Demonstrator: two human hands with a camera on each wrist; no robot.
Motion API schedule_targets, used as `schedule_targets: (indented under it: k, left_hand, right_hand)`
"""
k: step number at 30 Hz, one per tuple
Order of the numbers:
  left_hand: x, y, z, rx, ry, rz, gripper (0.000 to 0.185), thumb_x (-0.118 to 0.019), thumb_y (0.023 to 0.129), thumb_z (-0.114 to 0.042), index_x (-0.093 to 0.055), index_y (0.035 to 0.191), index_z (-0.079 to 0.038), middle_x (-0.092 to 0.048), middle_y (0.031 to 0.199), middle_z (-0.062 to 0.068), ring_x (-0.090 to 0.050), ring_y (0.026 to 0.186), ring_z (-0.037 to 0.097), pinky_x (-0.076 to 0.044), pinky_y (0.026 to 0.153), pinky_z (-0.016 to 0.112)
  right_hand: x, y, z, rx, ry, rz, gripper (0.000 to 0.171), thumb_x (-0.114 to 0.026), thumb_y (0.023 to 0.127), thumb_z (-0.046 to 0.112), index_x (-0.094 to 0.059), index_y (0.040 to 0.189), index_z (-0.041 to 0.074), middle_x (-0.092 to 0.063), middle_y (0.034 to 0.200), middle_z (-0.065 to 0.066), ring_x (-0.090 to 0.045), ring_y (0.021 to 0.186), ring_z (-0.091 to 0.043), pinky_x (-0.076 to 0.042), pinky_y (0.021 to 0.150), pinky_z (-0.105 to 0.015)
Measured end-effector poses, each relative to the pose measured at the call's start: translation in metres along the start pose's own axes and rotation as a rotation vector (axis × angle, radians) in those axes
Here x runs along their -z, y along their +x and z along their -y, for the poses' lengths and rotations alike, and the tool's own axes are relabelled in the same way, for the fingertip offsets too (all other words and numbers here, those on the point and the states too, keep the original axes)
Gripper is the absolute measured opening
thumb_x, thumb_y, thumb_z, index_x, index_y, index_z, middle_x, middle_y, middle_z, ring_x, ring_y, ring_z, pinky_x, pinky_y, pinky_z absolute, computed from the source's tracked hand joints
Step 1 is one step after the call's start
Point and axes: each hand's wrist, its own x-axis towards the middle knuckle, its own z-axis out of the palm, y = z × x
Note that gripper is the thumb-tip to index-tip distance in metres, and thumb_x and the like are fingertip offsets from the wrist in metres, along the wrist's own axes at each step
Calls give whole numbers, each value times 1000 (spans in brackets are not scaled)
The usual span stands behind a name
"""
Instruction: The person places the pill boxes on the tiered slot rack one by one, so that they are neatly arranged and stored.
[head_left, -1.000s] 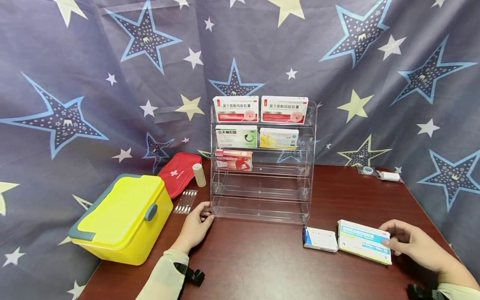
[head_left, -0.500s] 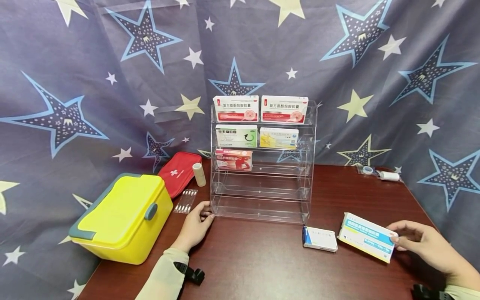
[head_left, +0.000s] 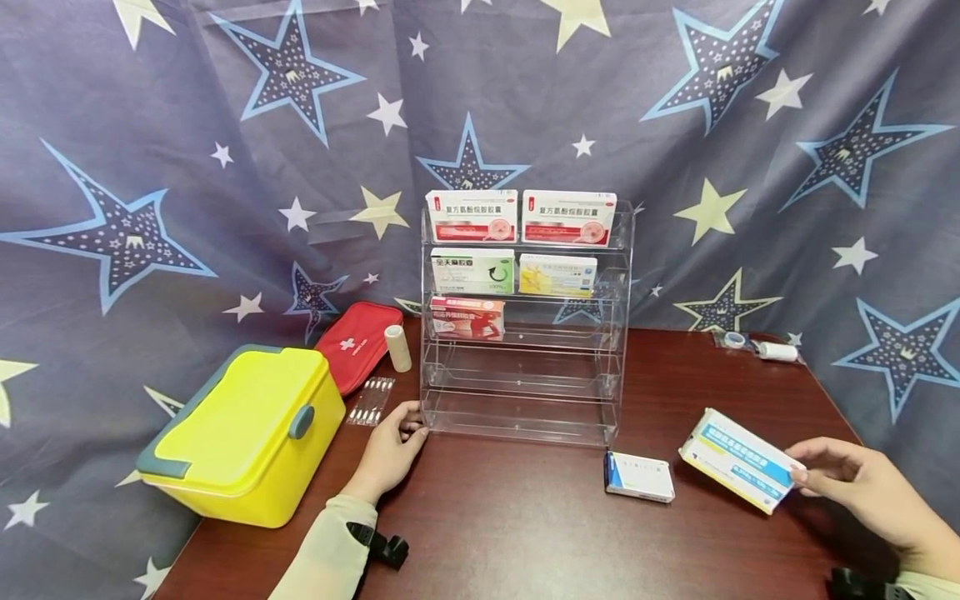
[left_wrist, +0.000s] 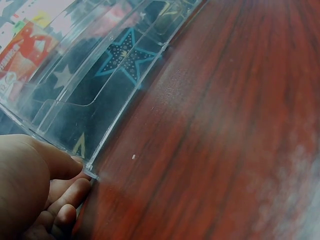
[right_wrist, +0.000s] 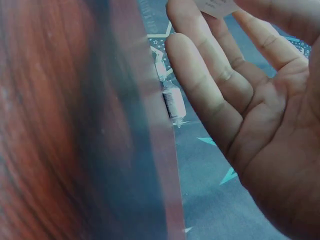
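While the left hand (head_left: 390, 454) is bracing the clear rack (head_left: 525, 333), the right hand (head_left: 855, 487) is pinching the blue-white box (head_left: 737, 459) right of it, now lifted higher, long axis tilting down-right.

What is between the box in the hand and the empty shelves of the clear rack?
Nothing visible. The right hand holds the blue and white box lifted right of the clear rack. The small box lies lower on the table, beneath that path. The rack's lower shelves face forward, open.
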Motion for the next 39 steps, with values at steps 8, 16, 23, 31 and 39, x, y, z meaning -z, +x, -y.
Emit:
schedule_targets:
  k: [8, 16, 23, 31, 39]
  left_hand:
    - [1, 1, -2, 9, -17, 20, 37, -73, 96, -1, -65, 132, -7, -73, 112, 7, -69, 102, 21, -53, 86, 35]
    - [-1, 1, 0, -4, -22, 14, 37, -72, 96, -1, -65, 132, -6, -73, 111, 6, -68, 101, 21, -53, 84, 31]
    - [-1, 2, 0, 2, -30, 15, 37, -72, 96, 0, -65, 132, -5, -72, 109, 6, -68, 100, 21, -53, 83, 30]
    - [0, 3, 2, 31, -31, 29, 38, -72, 97, -2, -64, 133, -6, -72, 110, 6, -67, 102, 20, -52, 85, 31]
    - [0, 3, 4, 20, -25, 19, 38, -73, 96, -2, -64, 133, -6, -72, 110, 6, -68, 101, 21, -52, 84, 30]
  right_hand:
    - [6, 4, 16, 27, 17, -94, 25, -75, 95, 1, -69, 118, -5, -78, 92, -4, -75, 79, -14, -59, 66, -28]
    - [13, 37, 88, 150, -51, -215, 26, -80, 90, -2, -72, 115, -1, -77, 90, 9, -73, 78, -1, -56, 63, -18]
    - [7, 84, 172, 232, 0, -249, 25, -79, 91, 0, -72, 115, -1, -78, 88, 6, -73, 72, -3, -55, 58, -20]
    - [-31, 141, 234, 293, -67, -252, 26, -84, 91, 17, -78, 114, 10, -78, 84, 3, -67, 62, -2, -43, 42, -26]
    - [-76, 179, 260, 356, -88, -247, 20, -84, 90, 8, -81, 109, 11, -76, 109, -11, -72, 80, 2, -50, 63, -15]
